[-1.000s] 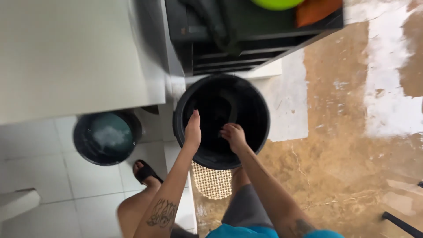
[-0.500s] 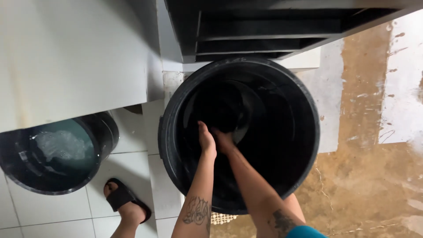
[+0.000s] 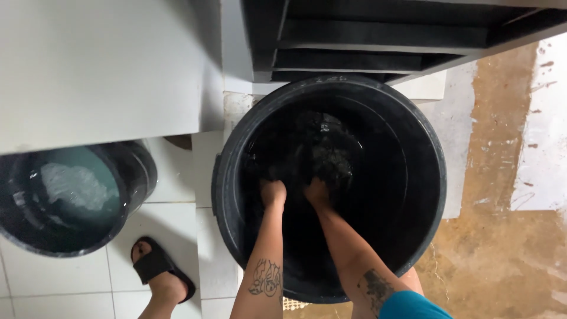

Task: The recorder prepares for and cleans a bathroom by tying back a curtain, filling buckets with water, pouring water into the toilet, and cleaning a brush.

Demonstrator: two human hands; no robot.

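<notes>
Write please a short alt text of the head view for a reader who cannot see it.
Both hands, the left hand and the right hand, reach deep into a large black bucket, fingers hidden in dark water. A smaller bucket of foamy water stands to the left, near a foot in a black sandal.

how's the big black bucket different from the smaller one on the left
The big black bucket looks wider and stands fully in view; the smaller bucket is partly tucked under a white surface. Both hands, left hand and right hand, reach into the big one; nothing reaches into the smaller. The smaller holds foamy, greenish water; the big one's contents look dark. Both are round and black.
</notes>
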